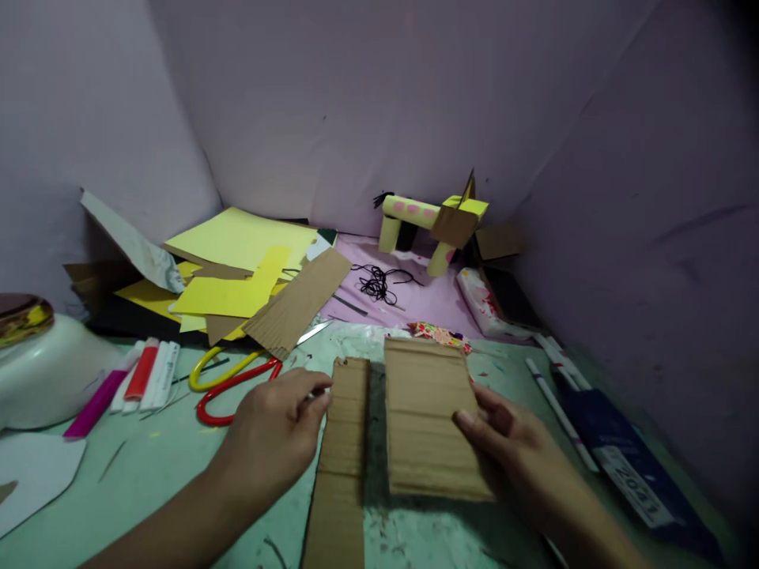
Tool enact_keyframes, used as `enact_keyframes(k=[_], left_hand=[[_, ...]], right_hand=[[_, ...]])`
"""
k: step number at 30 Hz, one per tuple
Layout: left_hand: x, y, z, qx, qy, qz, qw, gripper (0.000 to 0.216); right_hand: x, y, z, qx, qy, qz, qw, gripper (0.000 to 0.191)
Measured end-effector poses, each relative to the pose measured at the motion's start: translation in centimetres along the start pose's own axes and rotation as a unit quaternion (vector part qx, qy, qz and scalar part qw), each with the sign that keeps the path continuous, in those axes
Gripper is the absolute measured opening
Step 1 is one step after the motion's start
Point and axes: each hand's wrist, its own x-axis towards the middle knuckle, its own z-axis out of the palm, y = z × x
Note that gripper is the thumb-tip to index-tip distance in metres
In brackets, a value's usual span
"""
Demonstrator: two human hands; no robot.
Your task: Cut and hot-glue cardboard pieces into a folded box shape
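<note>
My left hand (273,431) rests on the green table with curled fingers touching the left edge of a long narrow cardboard strip (342,458). Whether it grips the strip is unclear. My right hand (508,438) pinches the right edge of a stack of rectangular cardboard pieces (424,415), thumb on top. The strip and the stack lie side by side with a small gap between them.
Scissors with red and yellow handles (228,379) lie left of my hand, beside markers (142,375). Yellow paper and cardboard sheets (237,269) pile up behind. A yellow cardboard animal figure (432,221) and black string (376,283) stand at the back. A dark booklet (628,466) lies right.
</note>
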Motion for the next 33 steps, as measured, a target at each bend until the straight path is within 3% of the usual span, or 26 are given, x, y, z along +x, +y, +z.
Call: enact_keyframes(k=[3,6,16,20,25,27,29,31,33], left_hand=[[-0.7,-0.6,2.0,0.063,0.065,0.136,0.987,0.033],[-1.2,-0.6,3.5,0.123,0.058,0.2,0.97,0.044],[-1.3,-0.6,4.0,0.15,0.004,0.197,0.969,0.047],[-1.6,-0.6,4.2,0.127,-0.009,0.176,0.976,0.049],[-1.5,-0.6,4.0,0.11,-0.039,0.161,0.98,0.05],[-1.4,-0.5,3.9,0.106,-0.047,0.156,0.981,0.05],[-1.3,-0.5,3.9,0.101,-0.06,0.151,0.981,0.049],[-1.2,-0.4,3.8,0.097,-0.068,0.147,0.982,0.049],[-1.2,-0.4,3.7,0.094,-0.069,0.148,0.982,0.048]], right_hand=[[0.0,1.4,0.0,-0.063,0.027,-0.032,0.997,0.047],[0.0,2.2,-0.2,-0.096,0.052,-0.016,0.994,0.047],[-0.9,2.6,0.9,-0.083,0.136,0.042,0.986,0.051],[-0.7,2.6,0.6,-0.127,0.109,0.034,0.985,0.057],[-0.8,2.7,0.7,-0.218,0.138,-0.009,0.966,0.057],[-0.9,3.0,0.7,-0.293,0.138,-0.032,0.946,0.056],[-1.0,3.3,0.5,-0.398,0.143,-0.057,0.904,0.056],[-1.2,3.7,0.0,-0.518,0.163,-0.094,0.835,0.057],[-1.4,3.8,-0.4,-0.606,0.18,-0.18,0.753,0.058]])
